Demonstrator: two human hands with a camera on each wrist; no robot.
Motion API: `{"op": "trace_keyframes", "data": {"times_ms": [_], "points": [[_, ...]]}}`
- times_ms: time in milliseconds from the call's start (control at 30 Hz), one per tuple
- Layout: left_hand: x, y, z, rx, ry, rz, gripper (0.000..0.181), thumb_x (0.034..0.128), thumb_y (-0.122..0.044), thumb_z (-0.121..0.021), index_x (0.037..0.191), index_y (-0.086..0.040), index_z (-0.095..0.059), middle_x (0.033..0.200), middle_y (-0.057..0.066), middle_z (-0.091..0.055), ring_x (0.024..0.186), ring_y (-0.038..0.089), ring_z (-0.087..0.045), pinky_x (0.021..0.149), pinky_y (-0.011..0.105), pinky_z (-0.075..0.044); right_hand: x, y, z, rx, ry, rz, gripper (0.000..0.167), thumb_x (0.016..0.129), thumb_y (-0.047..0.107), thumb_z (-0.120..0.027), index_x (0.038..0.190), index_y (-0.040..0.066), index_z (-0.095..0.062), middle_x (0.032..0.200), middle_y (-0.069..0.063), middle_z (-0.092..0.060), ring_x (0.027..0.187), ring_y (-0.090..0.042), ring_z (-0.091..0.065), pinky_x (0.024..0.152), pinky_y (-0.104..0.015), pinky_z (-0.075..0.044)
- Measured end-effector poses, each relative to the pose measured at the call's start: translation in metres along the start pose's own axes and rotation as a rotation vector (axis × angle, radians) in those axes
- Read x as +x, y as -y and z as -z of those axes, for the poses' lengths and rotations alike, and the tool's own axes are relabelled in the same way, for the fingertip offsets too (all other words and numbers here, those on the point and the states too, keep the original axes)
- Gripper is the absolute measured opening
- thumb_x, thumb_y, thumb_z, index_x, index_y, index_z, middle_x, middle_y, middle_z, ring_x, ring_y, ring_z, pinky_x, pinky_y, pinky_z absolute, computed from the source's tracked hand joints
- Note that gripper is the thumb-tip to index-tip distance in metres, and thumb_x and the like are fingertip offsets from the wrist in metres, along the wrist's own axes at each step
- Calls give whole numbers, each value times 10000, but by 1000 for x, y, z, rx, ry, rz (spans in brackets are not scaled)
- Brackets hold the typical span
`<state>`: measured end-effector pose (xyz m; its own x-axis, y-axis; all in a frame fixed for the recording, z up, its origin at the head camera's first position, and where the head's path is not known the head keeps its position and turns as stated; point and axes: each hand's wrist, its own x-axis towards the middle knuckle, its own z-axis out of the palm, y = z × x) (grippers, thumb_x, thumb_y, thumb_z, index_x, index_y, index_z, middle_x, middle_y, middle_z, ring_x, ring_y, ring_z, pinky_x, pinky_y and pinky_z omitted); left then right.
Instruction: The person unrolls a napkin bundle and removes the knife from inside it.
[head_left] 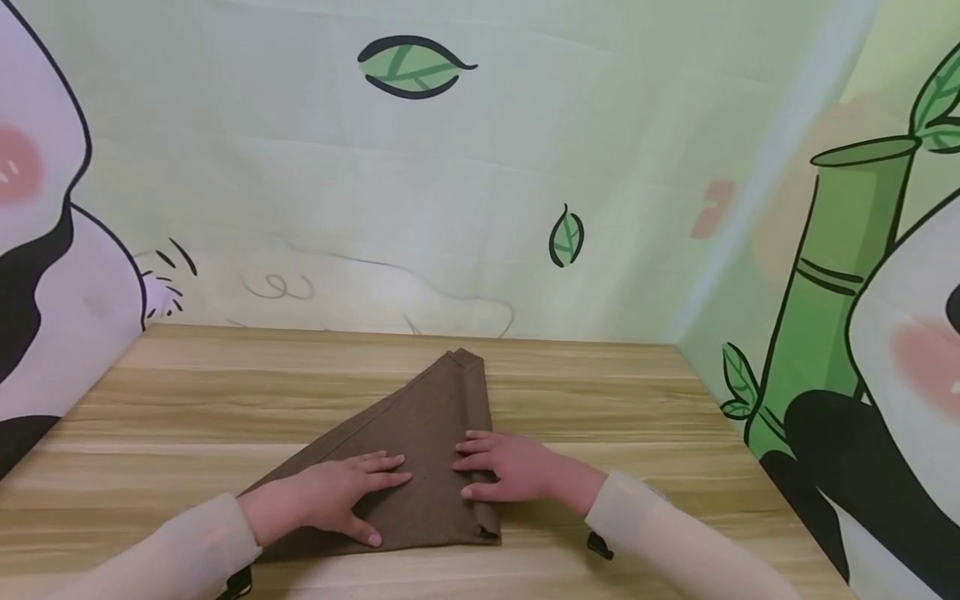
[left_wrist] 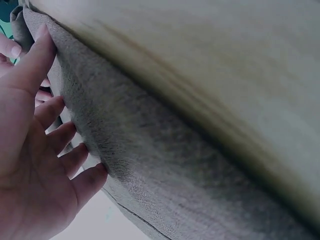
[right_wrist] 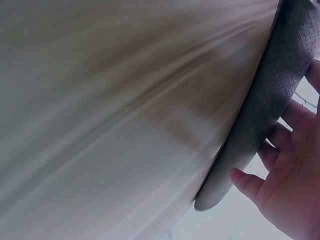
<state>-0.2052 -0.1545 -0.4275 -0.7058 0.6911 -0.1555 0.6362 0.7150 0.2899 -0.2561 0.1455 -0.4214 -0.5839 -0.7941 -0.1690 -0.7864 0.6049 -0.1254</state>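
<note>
A brown cloth (head_left: 427, 467), folded into a triangle, lies on the wooden table with its peak toward the back wall. Along its right side runs a thick rolled edge (head_left: 477, 400), whose near end shows a small curl. My left hand (head_left: 330, 496) rests on the cloth's left part, fingers spread and fairly straight. On the rolled edge rests my right hand (head_left: 517, 468), its fingers extended over the roll and pointing left. In the right wrist view, the fingertips of that hand (right_wrist: 295, 165) touch the grey-looking roll (right_wrist: 250, 125).
The wooden table (head_left: 600, 392) runs back to a wall covering (head_left: 300, 167) printed with leaves. Printed bamboo (head_left: 840, 242) and panda figures appear at the sides. A small black object (head_left: 599, 546) hangs beneath the right sleeve, and another black piece (head_left: 238, 582) lies by the left sleeve.
</note>
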Motion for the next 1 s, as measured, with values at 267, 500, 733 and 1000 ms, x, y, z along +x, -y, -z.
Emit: {"op": "trace_keyframes", "data": {"times_ms": [267, 500, 733, 1000], "points": [[-4, 2, -4, -34, -10, 9, 818, 829, -515, -799, 1515, -181, -506, 1617, 144, -437, 1481, 454, -406, 1110, 600, -445, -29, -19, -2, 21, -88, -15, 431, 1019, 423, -571, 1346, 162, -675, 1535, -90, -561, 1481, -332, -467, 1189, -486, -411], [-2, 3, -5, -47, 3, 19, 821, 831, -521, -796, 1524, -196, -497, 1632, 130, -419, 1496, 447, -389, 1108, 618, -437, -54, -33, -6, 50, -131, -18, 443, 1022, 368, -577, 1396, 138, -639, 1533, -132, -555, 1432, -383, -508, 1160, -537, -424], [-2, 2, -4, -49, 8, 19, 821, 838, -516, -792, 1531, -198, -488, 1639, 127, -409, 1502, 445, -382, 1114, 612, -436, -53, -32, -10, 53, -178, -15, 455, 1026, 372, -568, 1409, 134, -622, 1529, -138, -557, 1420, -393, -518, 1147, -538, -437], [0, 1, -4, -56, 23, 36, 822, 834, -501, -803, 1531, -197, -488, 1646, 126, -399, 1513, 439, -368, 1125, 616, -425, -37, -22, 2, 51, -222, -11, 540, 1028, 383, -584, 1502, 135, -514, 1570, -125, -510, 1468, -365, -473, 1171, -537, -417]]}}
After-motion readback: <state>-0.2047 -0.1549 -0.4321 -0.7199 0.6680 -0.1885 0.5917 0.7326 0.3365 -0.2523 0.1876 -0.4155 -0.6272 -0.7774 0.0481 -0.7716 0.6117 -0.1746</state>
